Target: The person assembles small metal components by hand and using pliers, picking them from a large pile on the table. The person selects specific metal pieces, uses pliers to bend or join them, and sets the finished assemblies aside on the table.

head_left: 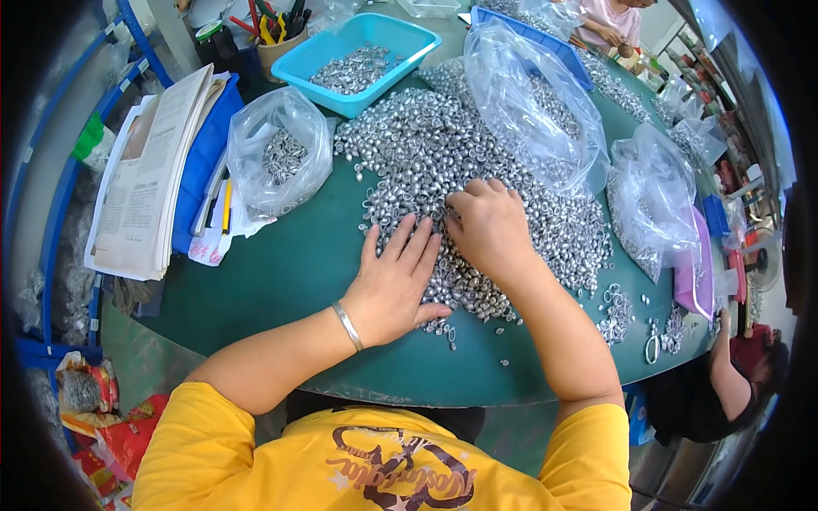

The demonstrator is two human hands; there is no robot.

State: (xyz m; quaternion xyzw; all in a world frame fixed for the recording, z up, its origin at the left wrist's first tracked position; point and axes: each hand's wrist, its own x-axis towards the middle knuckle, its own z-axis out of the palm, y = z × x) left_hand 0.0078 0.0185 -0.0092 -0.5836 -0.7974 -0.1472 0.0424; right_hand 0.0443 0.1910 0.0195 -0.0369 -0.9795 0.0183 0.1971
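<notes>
A wide heap of small silvery metal pieces (417, 145), some of them ring-shaped, covers the middle of the green table (256, 298). My left hand (388, 285) lies palm down on the near left side of the heap, fingers spread and holding nothing. To its right, my right hand (490, 228) is closed, its bent fingers pressed together at the heap. What sits between those fingertips is hidden. A silver bangle (347, 325) circles my left wrist.
Clear bags of metal pieces stand at left (285, 192), far right (537, 119) and right (648, 200). Behind the heap is a light-blue basket (358, 106). Papers (145, 179) lean on a blue bin (194, 213). Two other people (613, 25) (724, 383) sit around the table.
</notes>
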